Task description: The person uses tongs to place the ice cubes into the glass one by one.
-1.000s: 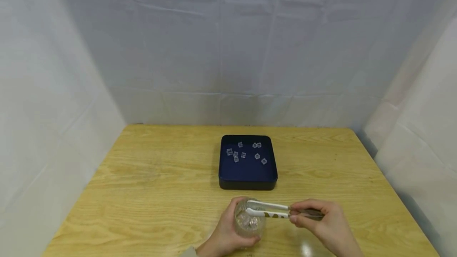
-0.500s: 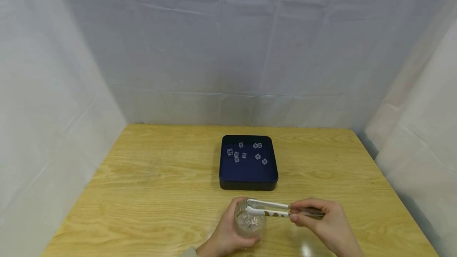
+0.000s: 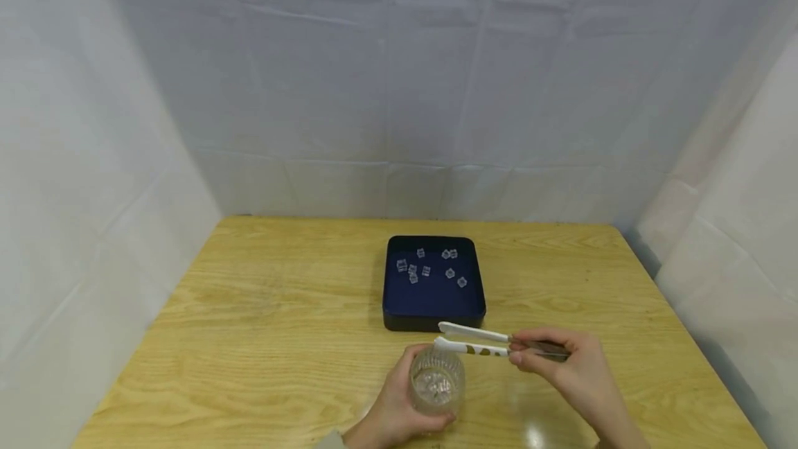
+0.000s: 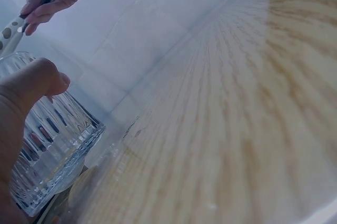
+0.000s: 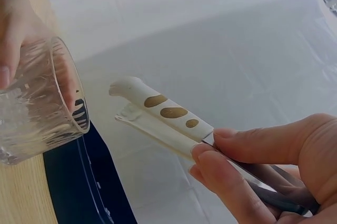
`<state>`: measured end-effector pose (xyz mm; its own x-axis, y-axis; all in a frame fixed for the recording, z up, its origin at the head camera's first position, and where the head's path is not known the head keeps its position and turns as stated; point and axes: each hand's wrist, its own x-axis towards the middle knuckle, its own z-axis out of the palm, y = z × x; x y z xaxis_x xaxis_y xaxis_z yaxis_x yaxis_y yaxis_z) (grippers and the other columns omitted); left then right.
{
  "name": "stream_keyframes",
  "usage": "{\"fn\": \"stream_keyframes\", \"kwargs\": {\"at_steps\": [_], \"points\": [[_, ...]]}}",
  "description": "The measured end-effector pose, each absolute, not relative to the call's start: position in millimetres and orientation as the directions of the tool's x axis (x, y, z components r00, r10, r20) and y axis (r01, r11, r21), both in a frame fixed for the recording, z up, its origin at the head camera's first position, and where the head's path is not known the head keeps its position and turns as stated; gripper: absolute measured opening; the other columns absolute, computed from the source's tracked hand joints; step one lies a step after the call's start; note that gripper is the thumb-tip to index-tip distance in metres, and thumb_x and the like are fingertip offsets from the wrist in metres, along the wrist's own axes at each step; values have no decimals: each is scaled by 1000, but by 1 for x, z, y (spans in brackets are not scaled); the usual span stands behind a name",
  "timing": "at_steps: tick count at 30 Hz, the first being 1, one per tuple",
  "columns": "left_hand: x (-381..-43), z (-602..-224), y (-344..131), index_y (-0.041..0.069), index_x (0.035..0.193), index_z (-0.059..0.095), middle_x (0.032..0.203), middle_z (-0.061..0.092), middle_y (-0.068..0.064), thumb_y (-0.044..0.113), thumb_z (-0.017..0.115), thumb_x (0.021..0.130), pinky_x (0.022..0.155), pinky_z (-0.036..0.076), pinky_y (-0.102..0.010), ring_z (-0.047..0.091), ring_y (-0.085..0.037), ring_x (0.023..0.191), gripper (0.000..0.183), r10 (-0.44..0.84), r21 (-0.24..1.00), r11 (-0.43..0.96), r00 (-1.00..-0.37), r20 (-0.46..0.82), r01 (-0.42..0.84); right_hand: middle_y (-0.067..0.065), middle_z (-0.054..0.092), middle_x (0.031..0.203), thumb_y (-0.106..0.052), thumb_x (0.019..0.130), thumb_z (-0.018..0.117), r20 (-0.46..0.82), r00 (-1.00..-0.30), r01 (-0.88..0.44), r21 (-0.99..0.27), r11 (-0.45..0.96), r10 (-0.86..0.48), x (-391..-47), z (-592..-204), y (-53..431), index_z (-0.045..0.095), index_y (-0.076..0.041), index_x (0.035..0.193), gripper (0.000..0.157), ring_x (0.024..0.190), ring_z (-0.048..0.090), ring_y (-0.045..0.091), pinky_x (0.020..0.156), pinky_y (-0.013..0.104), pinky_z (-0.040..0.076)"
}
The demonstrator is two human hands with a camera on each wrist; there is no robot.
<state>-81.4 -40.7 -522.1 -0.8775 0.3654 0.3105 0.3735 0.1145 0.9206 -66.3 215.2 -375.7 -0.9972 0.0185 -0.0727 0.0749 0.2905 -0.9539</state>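
My left hand (image 3: 399, 400) grips a clear ribbed drinking glass (image 3: 438, 383) from its left side, near the front of the table. Clear cubes (image 3: 434, 388) lie in the bottom of the glass. In my right hand (image 3: 570, 369) is a pair of tongs (image 3: 474, 341) with white tips bearing brown spots, pinched between thumb and fingers at the metal part. The tips stand a little apart, with nothing between them, just above the far rim of the glass. In the right wrist view the tongs (image 5: 158, 113) point toward the mouth of the glass (image 5: 42, 103).
A dark blue square tray (image 3: 430, 307) stands beyond the hands, with several clear cubes (image 3: 426, 271) spread over its back half. The wooden table (image 3: 280, 338) is bordered by white sheeting (image 3: 399, 89) at the back and both sides.
The tongs have risen out of the glass and moved away toward the tray, with their tips wider apart. The left hand and glass have stayed in place.
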Motion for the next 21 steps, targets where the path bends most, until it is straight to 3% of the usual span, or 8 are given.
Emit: {"fn": "stream_keyframes", "kwargs": {"at_steps": [15,21], "points": [[-81,-521,-40,16,135,45,125,60,-4,14,94,62,99,49,-39,59,-25,112,88,361,933,108,-888,285,343,18,73,98,-5,76,84,44,-994,-16,-961,277,95,-110,-398,213,73,6,104,32,81,72,11,71,28,59],[-81,-523,-40,15,136,44,124,60,-8,14,93,63,97,50,-37,59,-24,111,88,369,915,108,-871,325,388,19,73,100,-7,76,85,77,-991,-43,-959,279,114,-127,-411,208,73,5,104,33,81,71,9,70,27,59]]}}
